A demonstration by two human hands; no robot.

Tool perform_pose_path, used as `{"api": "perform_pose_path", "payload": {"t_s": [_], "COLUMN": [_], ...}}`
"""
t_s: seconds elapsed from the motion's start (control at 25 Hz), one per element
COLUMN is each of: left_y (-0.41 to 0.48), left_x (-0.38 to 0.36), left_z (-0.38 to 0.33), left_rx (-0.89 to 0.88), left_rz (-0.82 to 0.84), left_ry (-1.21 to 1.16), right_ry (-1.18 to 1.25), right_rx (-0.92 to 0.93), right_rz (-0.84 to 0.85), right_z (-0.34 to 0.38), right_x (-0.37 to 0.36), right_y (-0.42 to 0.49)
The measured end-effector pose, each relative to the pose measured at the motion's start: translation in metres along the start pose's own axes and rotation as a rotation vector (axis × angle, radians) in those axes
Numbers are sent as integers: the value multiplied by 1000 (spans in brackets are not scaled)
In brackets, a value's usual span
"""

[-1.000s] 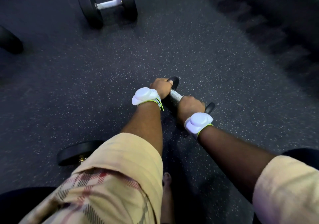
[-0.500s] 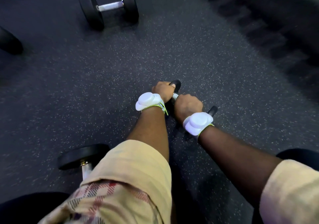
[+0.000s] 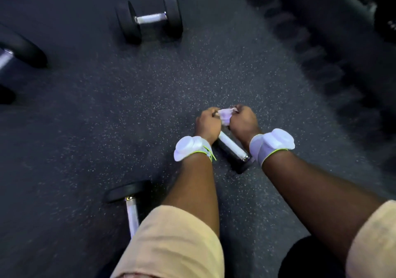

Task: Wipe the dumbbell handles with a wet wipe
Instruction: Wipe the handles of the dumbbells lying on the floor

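A small dumbbell lies on the dark speckled floor below my hands, its silver handle bare between my wrists. A crumpled white wet wipe sits between my two hands, just above the dumbbell's far end. My left hand pinches the wipe's left side with curled fingers. From the other side my right hand pinches the same wipe. The dumbbell's far head is hidden behind my hands. Both wrists carry white bands.
Another dumbbell lies at the back. A third lies near my left knee, partly under my sleeve. A fourth shows at the left edge. Blurred dark equipment fills the right side.
My hands have let go of the dumbbell handle and come together above its far end, now holding the wipe between them. The view has shifted, showing more of the nearby dumbbells.
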State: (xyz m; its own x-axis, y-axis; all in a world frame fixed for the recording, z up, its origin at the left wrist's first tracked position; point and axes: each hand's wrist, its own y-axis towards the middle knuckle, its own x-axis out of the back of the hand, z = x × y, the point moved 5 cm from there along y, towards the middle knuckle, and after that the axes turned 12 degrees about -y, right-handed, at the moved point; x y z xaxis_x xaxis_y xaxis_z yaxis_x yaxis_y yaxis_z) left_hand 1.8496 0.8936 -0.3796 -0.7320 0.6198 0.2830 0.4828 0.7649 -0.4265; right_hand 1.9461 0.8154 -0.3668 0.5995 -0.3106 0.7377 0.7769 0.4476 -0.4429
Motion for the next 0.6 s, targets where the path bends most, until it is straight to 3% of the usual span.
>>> {"api": "perform_pose_path", "payload": {"t_s": [0.28, 0.48, 0.6], "left_y": [-107, -211, -267], "left_x": [121, 236, 291], "left_z": [-179, -349, -413], "left_rx": [-46, -84, -135], "left_rz": [-38, -131, -173], "left_ry": [107, 83, 97], "right_ry": [261, 190, 86], "right_rx": [121, 298, 470], "right_rz": [198, 388, 460], "right_z": [148, 303, 364], "right_x": [119, 257, 310], "right_y": [-114, -230, -286]}}
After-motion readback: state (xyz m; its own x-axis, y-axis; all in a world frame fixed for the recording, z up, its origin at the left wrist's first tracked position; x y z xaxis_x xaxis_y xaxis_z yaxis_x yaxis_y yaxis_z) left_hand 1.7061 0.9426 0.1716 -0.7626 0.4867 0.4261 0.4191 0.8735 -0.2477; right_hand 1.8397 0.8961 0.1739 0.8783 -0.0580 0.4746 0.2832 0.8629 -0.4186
